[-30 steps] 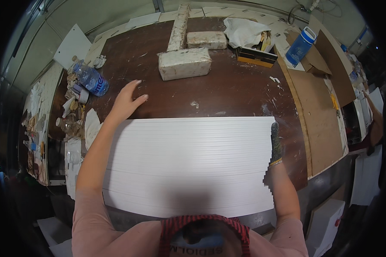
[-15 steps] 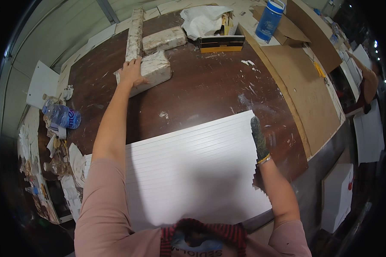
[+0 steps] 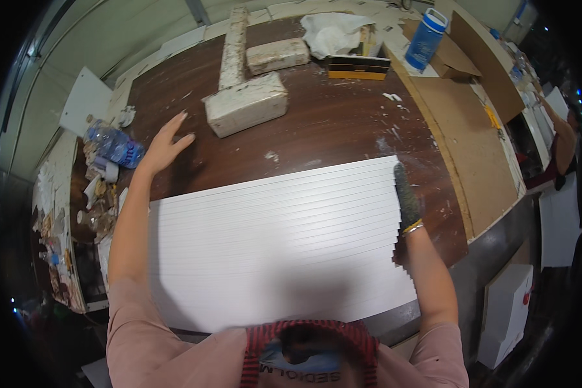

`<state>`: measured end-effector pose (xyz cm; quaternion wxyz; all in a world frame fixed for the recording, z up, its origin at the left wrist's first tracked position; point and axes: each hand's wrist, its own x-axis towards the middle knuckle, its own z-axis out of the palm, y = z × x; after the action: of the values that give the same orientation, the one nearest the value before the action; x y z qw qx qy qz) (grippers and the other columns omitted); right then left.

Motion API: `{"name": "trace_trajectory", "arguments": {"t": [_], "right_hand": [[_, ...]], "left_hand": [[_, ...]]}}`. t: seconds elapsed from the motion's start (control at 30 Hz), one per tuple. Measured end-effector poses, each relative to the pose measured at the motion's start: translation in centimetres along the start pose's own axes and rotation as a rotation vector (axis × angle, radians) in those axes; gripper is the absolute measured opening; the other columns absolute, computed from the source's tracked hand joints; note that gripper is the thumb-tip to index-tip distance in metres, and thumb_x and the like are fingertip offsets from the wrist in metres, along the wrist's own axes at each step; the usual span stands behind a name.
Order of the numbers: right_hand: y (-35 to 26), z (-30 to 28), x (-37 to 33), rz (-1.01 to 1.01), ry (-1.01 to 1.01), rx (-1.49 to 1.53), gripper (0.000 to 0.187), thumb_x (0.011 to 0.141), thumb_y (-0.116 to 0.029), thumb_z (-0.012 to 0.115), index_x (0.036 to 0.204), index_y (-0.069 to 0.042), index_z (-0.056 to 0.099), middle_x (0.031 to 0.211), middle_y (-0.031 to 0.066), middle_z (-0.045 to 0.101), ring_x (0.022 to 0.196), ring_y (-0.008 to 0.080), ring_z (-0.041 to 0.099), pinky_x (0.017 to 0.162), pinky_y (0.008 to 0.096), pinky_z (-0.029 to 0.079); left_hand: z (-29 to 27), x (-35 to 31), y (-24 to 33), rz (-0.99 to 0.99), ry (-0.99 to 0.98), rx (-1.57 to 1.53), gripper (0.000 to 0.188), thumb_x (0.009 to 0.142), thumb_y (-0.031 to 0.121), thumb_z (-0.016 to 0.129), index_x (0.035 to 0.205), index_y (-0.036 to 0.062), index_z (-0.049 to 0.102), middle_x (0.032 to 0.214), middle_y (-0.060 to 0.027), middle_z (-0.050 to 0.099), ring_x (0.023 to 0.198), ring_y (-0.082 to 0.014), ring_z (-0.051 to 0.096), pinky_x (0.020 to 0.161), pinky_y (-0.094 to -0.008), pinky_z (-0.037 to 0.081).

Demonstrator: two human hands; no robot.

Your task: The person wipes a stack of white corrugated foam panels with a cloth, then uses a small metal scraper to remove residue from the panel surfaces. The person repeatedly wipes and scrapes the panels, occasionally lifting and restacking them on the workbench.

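White strips (image 3: pixel 265 220), laid side by side in a stepped stack, cover the near half of the brown table (image 3: pixel 330 129). My bare left hand (image 3: pixel 168 146) is above the table with fingers apart and nothing in them, between a plastic water bottle and a block. That block (image 3: pixel 247 107) is wrapped, whitish and stained. On the right, my gloved right hand (image 3: pixel 406 197) lies along the stepped right ends of the strips, its fingers stretched out against them. The far side of its fingers is hard to make out.
A second wrapped block (image 3: pixel 278 56) and a long wrapped bar (image 3: pixel 233 48) lie farther back. Behind them sits a black-and-yellow box (image 3: pixel 359 66) with white cloth (image 3: pixel 335 33). A blue bottle (image 3: pixel 427 40) stands at right. The plastic bottle (image 3: pixel 118 145) lies left, beside scraps.
My left hand has let go of the near wrapped block and moved left and toward me, fingers spread. My right hand stays at the strip ends. The view has shifted slightly.
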<state>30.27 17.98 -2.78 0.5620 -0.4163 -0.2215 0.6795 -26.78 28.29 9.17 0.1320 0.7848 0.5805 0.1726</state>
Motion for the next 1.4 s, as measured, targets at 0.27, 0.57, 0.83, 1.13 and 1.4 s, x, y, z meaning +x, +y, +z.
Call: {"name": "trace_trajectory", "arguments": {"t": [0.27, 0.57, 0.83, 1.13, 1.4], "right_hand": [[-2.1, 2.3, -2.4, 0.024, -0.105, -0.054, 0.061, 0.104, -0.051, 0.050, 0.146, -0.007, 0.049, 0.141, 0.0072, 0.056, 0.127, 0.0216, 0.052, 0.109, 0.0353, 0.042], [-2.2, 2.7, -3.0, 0.053, -0.155, -0.078, 0.061, 0.103, -0.050, 0.053, 0.145, -0.006, 0.049, 0.141, 0.0071, 0.056, 0.127, 0.0215, 0.053, 0.108, 0.0359, 0.043], [-2.9, 3.8, -3.4, 0.114, -0.141, -0.172, 0.059, 0.101, -0.046, 0.056, 0.145, -0.007, 0.050, 0.141, 0.0062, 0.056, 0.126, 0.0214, 0.054, 0.107, 0.0364, 0.043], [-5.0, 3.3, -2.8, -0.164, -0.136, -0.696, 0.053, 0.100, -0.029, 0.060, 0.145, -0.002, 0.051, 0.144, 0.0066, 0.055, 0.132, 0.0185, 0.050, 0.113, 0.0337, 0.036], [-4.3, 1.9, -0.9, -0.202, -0.045, -0.495, 0.051, 0.101, -0.016, 0.059, 0.147, 0.001, 0.046, 0.145, 0.0108, 0.052, 0.136, 0.0202, 0.046, 0.115, 0.0323, 0.034]], "left_hand": [[-3.0, -24.1, -2.9, -0.727, 0.026, -1.251, 0.091, 0.098, 0.074, 0.024, 0.162, 0.0107, 0.016, 0.169, -0.0045, 0.015, 0.156, -0.0245, 0.012, 0.125, -0.0427, 0.005], [0.5, -23.9, -0.1, -0.553, 0.027, -1.274, 0.077, 0.106, 0.059, 0.028, 0.163, 0.0101, 0.013, 0.169, -0.0077, 0.013, 0.154, -0.0219, 0.013, 0.124, -0.0347, 0.011], [0.3, -23.3, 2.1, -0.627, 0.035, -0.830, 0.076, 0.108, 0.050, 0.036, 0.162, 0.0087, 0.005, 0.169, -0.0109, 0.007, 0.155, -0.0251, 0.009, 0.124, -0.0344, 0.009], [0.2, -26.0, -4.5, -0.557, 0.248, -0.128, 0.064, 0.098, 0.043, 0.059, 0.145, -0.0001, 0.047, 0.147, -0.0173, 0.051, 0.136, -0.0307, 0.046, 0.110, -0.0388, 0.039], [0.8, -31.1, -8.8, -0.706, 0.273, 0.383, 0.030, 0.079, 0.022, 0.079, 0.101, 0.0020, 0.073, 0.099, -0.0185, 0.066, 0.103, -0.0363, 0.062, 0.089, -0.0461, 0.048]]}}
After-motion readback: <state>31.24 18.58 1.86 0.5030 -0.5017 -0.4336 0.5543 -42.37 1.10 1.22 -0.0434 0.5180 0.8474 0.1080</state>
